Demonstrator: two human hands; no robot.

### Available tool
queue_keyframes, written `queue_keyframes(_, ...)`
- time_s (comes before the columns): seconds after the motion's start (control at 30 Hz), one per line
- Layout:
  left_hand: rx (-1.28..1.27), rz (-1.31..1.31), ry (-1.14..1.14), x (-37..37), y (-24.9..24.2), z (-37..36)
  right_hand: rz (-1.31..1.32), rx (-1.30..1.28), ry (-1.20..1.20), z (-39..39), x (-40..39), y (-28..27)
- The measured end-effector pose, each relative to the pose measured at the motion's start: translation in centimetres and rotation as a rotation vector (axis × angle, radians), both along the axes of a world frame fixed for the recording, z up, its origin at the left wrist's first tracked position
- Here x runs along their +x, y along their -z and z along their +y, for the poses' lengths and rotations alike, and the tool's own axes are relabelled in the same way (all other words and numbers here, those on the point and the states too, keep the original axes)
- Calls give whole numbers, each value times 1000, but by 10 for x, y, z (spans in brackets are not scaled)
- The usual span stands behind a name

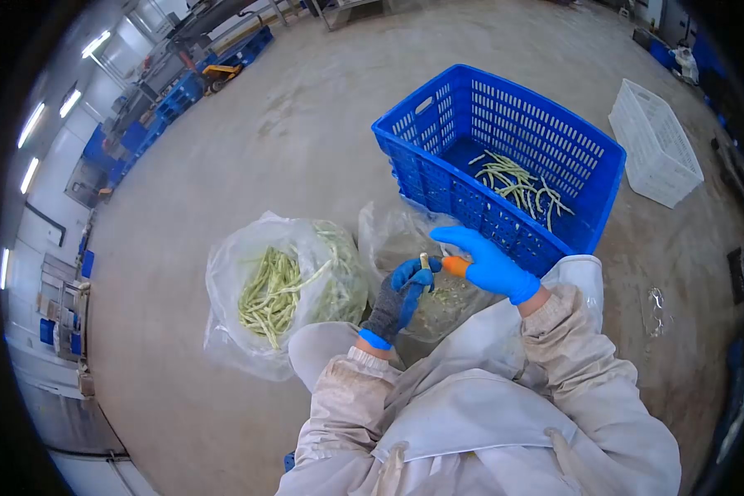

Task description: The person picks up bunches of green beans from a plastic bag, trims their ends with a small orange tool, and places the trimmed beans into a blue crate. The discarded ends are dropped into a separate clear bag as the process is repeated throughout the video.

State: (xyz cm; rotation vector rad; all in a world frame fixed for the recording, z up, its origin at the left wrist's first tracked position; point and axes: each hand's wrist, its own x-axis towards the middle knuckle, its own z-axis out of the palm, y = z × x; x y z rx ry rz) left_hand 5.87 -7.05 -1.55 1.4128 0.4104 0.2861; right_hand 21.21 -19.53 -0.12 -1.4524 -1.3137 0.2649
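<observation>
My left hand (405,285), in a blue glove with a grey knitted layer over it, is closed around a pale green bean (425,261) whose end sticks up from the fingers. Close by on the right, my blue-gloved right hand (492,263) has its fingers stretched out, and an orange cover (455,266) shows where the thumb is. Under both hands lies a clear plastic bag (446,310) with small green scraps on it. Many long green beans (269,296) fill another clear bag (223,273) on the left.
A blue crate (492,202) with several long beans (521,186) in it stands just beyond my hands. Farther right is a white crate (655,145). Blue pallets (178,95) and equipment line the far left wall.
</observation>
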Motion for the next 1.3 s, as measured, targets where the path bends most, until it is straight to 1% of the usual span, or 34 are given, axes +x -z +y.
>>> queue_keyframes(0.03, 180, 20, 24, -1, 5, 3, -2, -3, 3, 1, -1, -9)
queue_keyframes(0.07, 361, 40, 47, -2, 10, 5, -2, -157, -107, 3, -1, -17)
queue_keyframes(0.1, 358, 39, 46, -4, 15, 8, 0, -310, -218, 4, -1, -20)
queue_keyframes(0.13, 490, 94, 51, -5, 12, 9, 0, -312, -220, 7, -2, -19)
queue_keyframes(0.17, 622, 150, 55, -7, 9, 9, -120, -305, -231, 9, -3, -17)
queue_keyframes(0.2, 620, 150, 51, -7, 8, 8, -241, -297, -242, 12, -3, -14)
queue_keyframes(0.27, 831, 51, -42, -9, 7, 8, -257, -309, -234, 13, -3, -10)
queue_keyframes(0.3, 830, 52, -44, -10, 6, 8, -272, -320, -222, 13, -3, -7)
queue_keyframes(0.37, 934, 34, -17, -12, 2, 11, -267, -348, -229, 12, -4, -3)
queue_keyframes(0.5, 912, 56, 54, -12, -2, 13, -229, -386, -237, 10, -6, -1)
queue_keyframes(0.6, 979, 16, 112, -12, -7, 13, -261, -433, -201, 9, -10, -3)
queue_keyframes(0.67, 966, 29, 160, -13, -10, 12, -275, -402, -184, 10, -11, 4)
queue_keyframes(0.73, 998, -3, 135, -13, -6, 12, -288, -372, -167, 9, -14, 7)
queue_keyframes(0.8, 1030, -36, 114, -13, -3, 12, -182, -375, -106, 9, -19, 5)
queue_keyframes(0.83, 1038, -64, 72, -13, -5, 10, -181, -374, -103, 9, -20, 12)
queue_keyframes(0.9, 1045, -92, 30, -12, -5, 9, 403, -310, -160, 11, -18, 30)
queue_keyframes(0.93, 1001, -130, -24, -12, -2, 9, 404, -310, -160, 11, -19, 26)
queue_keyframes(0.97, 957, -166, -77, -13, 1, 8, 647, -285, -161, 10, -20, 23)
queue_keyframes(1.0, 957, -165, -77, -12, 6, 5, 888, -254, -159, 10, -21, 19)
queue_keyframes(1.03, 576, -145, -130, -10, 10, 1, 887, -253, -161, 11, -24, 17)
queue_keyframes(1.07, 198, -125, -179, -8, 13, -1, 990, -169, -124, 13, -28, 15)
queue_keyframes(1.1, 204, -126, -181, -5, 16, -4, 1093, -83, -89, 15, -32, 14)
queue_keyframes(1.17, -266, -217, -251, -2, 17, -9, 1062, -85, -79, 12, -34, 14)
queue_keyframes(1.2, -263, -217, -254, -1, 16, -6, 1031, -89, -64, 9, -33, 15)
queue_keyframes(1.23, -381, -262, -296, 1, 12, -1, 1033, -90, -70, 5, -31, 15)
queue_keyframes(1.27, -498, -310, -341, 1, 9, 5, 1035, -104, 6, -1, -27, 16)
queue_keyframes(1.3, -491, -315, -355, -2, 8, 12, 1035, -119, 75, -5, -21, 18)
